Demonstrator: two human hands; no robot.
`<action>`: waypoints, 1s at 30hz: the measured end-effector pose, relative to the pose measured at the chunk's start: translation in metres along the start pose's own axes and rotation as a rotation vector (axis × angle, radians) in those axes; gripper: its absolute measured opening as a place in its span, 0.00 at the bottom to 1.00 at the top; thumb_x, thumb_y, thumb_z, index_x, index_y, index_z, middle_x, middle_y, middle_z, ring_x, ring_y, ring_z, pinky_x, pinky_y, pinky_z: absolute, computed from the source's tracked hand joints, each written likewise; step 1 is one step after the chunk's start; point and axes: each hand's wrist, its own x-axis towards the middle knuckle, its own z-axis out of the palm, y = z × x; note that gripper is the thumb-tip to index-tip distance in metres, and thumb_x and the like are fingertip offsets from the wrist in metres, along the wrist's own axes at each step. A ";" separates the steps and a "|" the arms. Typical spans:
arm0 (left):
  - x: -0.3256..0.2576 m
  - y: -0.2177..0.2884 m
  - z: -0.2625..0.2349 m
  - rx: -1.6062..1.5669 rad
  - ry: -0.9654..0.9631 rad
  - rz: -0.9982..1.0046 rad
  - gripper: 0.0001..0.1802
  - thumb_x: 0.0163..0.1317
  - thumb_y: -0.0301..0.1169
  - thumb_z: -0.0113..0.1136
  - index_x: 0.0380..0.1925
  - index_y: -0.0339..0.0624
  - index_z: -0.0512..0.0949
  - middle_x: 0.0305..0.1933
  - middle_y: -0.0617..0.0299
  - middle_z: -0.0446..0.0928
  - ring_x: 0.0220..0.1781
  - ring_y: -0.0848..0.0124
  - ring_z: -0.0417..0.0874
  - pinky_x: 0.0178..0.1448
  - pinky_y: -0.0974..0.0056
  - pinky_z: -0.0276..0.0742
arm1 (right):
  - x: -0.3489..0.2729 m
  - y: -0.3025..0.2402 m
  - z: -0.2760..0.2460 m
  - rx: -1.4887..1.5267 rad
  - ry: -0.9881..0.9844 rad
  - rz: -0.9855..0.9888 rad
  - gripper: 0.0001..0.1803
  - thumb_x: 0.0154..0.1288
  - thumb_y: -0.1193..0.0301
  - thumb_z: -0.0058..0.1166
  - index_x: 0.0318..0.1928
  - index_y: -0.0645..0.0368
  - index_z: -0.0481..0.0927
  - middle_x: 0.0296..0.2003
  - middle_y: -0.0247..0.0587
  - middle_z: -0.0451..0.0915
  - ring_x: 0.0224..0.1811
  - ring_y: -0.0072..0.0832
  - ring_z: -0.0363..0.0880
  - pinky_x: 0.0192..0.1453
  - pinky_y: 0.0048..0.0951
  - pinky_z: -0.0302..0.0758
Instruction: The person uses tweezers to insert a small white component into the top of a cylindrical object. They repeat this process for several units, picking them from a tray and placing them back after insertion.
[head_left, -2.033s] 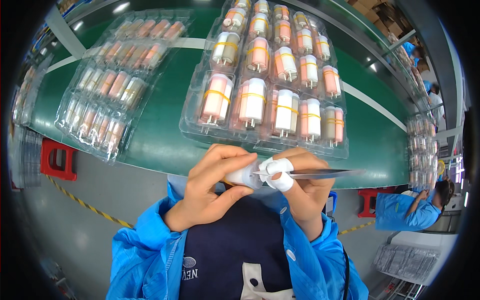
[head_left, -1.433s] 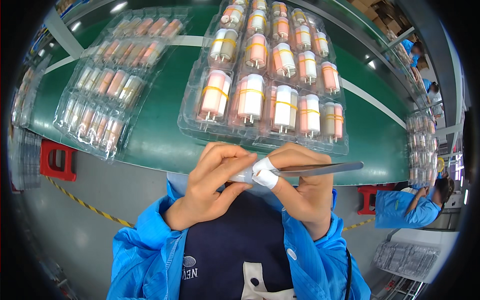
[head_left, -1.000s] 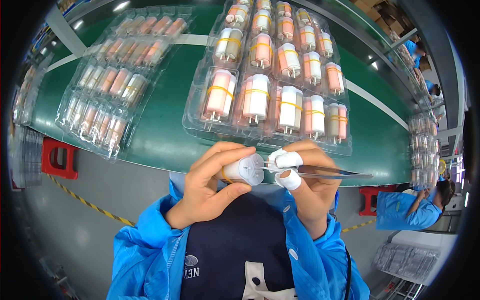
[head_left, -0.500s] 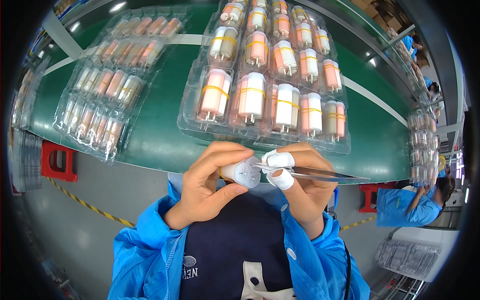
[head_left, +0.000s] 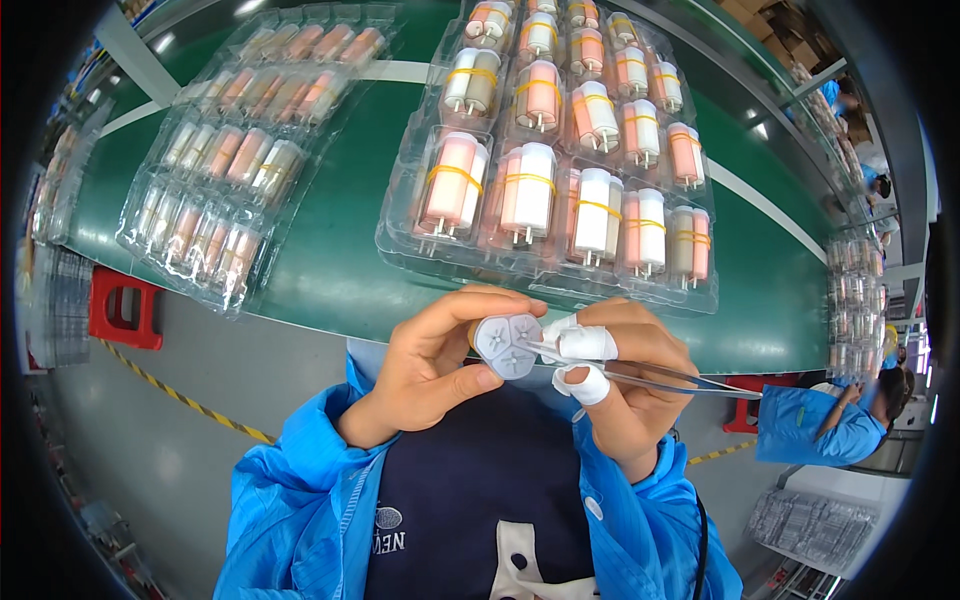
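Note:
My left hand (head_left: 430,365) holds a small white bundle of cylinders (head_left: 507,345) close to my chest, its end face with three star-shaped marks turned toward me. My right hand (head_left: 625,385), two fingers wrapped in white tape, grips metal tweezers (head_left: 660,376) whose tip touches the bundle's end face. The tweezers' handle points right. Just beyond my hands lies a clear plastic tray (head_left: 400,235) filled with several pink and white cylinder bundles bound by yellow bands.
A second clear tray (head_left: 140,235) of smaller cylinders lies at the left on the green conveyor belt (head_left: 340,270). More trays (head_left: 850,300) are stacked at the right. A person in a blue coat (head_left: 810,435) works at the lower right. A red stand (head_left: 120,310) sits under the belt.
The bundle was turned in my left hand so that its end face now points toward me. The tweezers' tip stayed at the bundle while my right hand shifted slightly.

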 end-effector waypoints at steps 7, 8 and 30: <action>-0.001 0.000 -0.003 0.048 -0.032 0.035 0.26 0.57 0.24 0.62 0.57 0.32 0.69 0.57 0.50 0.69 0.60 0.63 0.71 0.64 0.60 0.66 | -0.004 -0.003 0.003 0.058 0.091 0.158 0.12 0.50 0.80 0.65 0.38 0.67 0.82 0.34 0.48 0.82 0.35 0.32 0.81 0.37 0.27 0.76; -0.002 0.001 -0.002 0.086 -0.018 0.051 0.26 0.57 0.24 0.62 0.57 0.32 0.69 0.57 0.51 0.68 0.59 0.64 0.71 0.63 0.61 0.66 | -0.005 -0.003 0.002 0.055 0.091 0.160 0.12 0.51 0.80 0.64 0.38 0.67 0.82 0.34 0.48 0.82 0.35 0.31 0.81 0.37 0.27 0.76; 0.000 0.007 -0.007 0.461 -0.025 0.175 0.25 0.57 0.28 0.65 0.52 0.28 0.71 0.53 0.45 0.69 0.54 0.62 0.74 0.56 0.62 0.70 | -0.004 0.007 0.003 0.075 0.084 0.171 0.09 0.54 0.80 0.62 0.38 0.66 0.82 0.34 0.48 0.82 0.35 0.30 0.81 0.37 0.26 0.78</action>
